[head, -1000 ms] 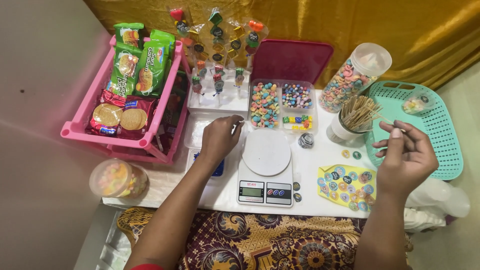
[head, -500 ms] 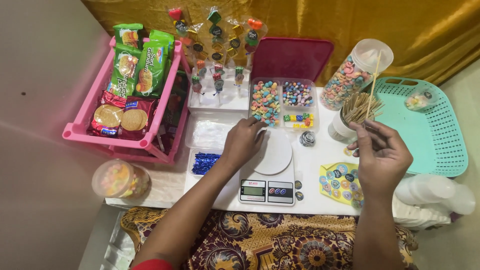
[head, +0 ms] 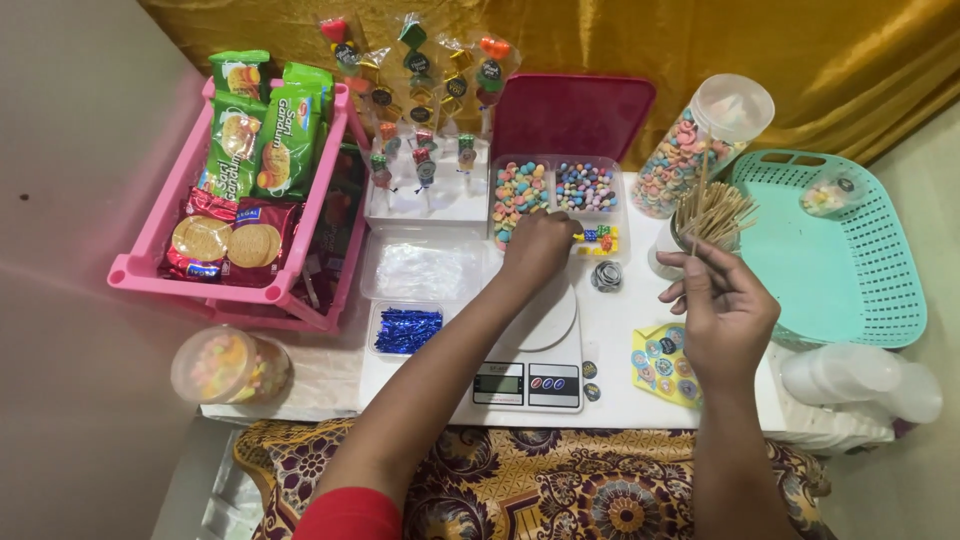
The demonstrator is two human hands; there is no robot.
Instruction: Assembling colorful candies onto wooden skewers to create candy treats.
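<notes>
My left hand (head: 540,245) reaches over the round white pan of a digital scale (head: 530,380) to the front edge of a clear divided tray of small coloured candies (head: 585,185). Its fingers curl down over the tray, and what they grip is hidden. My right hand (head: 715,300) hovers right of the scale, pinching a thin wooden skewer (head: 701,200) that stands upright. The skewer rises in front of a white cup full of similar skewers (head: 712,212).
A pink crate of biscuit packs (head: 160,275) stands at the left, with a round candy tub (head: 228,365) below it. Wrapped candy skewers stand in a white block (head: 420,200). Also here: blue twist ties (head: 405,328), a sticker sheet (head: 660,365), a candy jar (head: 700,145), a teal basket (head: 850,260).
My left hand moved from the table left of the scale, across the pan, to the candy tray. My right hand came in from the basket side toward the skewer cup, its skewer now upright.
</notes>
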